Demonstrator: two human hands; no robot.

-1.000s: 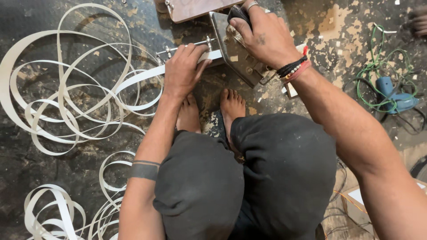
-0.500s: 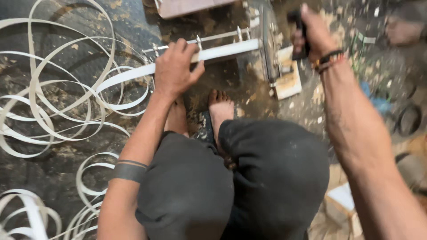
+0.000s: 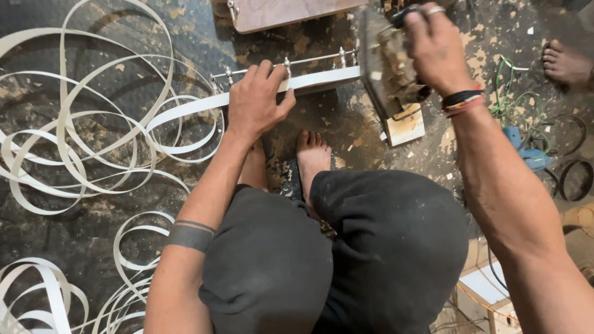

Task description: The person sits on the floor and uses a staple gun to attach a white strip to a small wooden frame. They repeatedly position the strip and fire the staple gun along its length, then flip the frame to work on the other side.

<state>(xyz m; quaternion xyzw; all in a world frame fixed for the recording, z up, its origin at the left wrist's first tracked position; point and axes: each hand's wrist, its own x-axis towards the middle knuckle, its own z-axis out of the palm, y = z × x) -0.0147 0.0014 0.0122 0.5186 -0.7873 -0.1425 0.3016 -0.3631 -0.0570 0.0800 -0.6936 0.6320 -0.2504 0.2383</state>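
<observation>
Lots getting cut off here. The wooden board is running out of the top edge, so only its lower part is showing, just above the metal guide rail. The right hand is sitting to the right of that rail, fingers curled tight around a grimy hand tool; the tool is blurring and the hand is hiding its top, so I can't tell what kind it is. A small wooden block is lying just below the tool.

The left hand is resting palm-down on the white edge-band strip, fingers spread and reaching up to the rail, pressing the strip rather than gripping it. The strip is running along just under the rail, from the tool out to the left, where it's joining a big loose tangle of white loops on the floor. Those loops are spilling out of frame left and bottom.

The person's knees are hiding most of the floor below the rail; one bare foot is poking out. Someone else's foot is showing far right of the rail, with green wire nearby.
</observation>
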